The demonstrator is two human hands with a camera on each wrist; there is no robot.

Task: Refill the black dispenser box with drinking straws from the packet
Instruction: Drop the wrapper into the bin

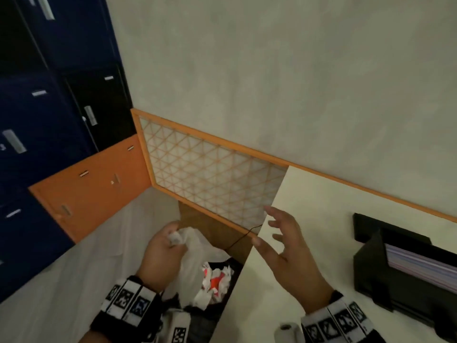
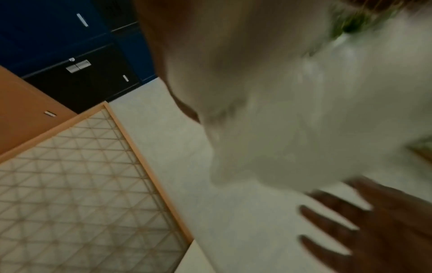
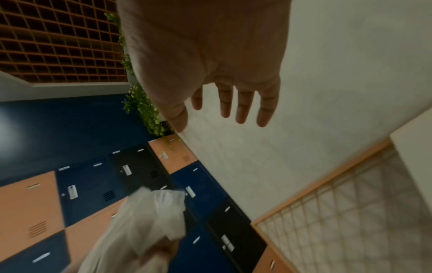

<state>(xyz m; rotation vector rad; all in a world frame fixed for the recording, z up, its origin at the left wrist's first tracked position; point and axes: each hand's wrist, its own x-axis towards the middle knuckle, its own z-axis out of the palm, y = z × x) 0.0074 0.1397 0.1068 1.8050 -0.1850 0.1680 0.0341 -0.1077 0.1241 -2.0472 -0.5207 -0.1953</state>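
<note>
My left hand (image 1: pixel 162 250) grips a crumpled, thin whitish plastic packet (image 1: pixel 195 243) above a waste bin; no straws show in it. In the left wrist view the packet (image 2: pixel 304 114) is a blurred white mass that fills the frame. My right hand (image 1: pixel 279 241) hovers with spread, straight fingers over the left edge of the white table (image 1: pixel 321 194), holding nothing. It is also open in the right wrist view (image 3: pixel 229 103), with the packet (image 3: pixel 154 218) below it. The black dispenser box (image 1: pixel 371 273) stands on the table at the right, with striped straws (image 1: pixel 420 263) inside.
A waste bin (image 1: pixel 232 263) with a black liner sits on the floor beside the table and holds crumpled red-and-white paper (image 1: pixel 214 280). A lattice panel (image 1: pixel 210 174) with an orange frame runs along the wall. Blue, black and orange lockers (image 1: pixel 74 144) stand to the left. A white roll (image 1: pixel 286 329) lies at the table's near edge.
</note>
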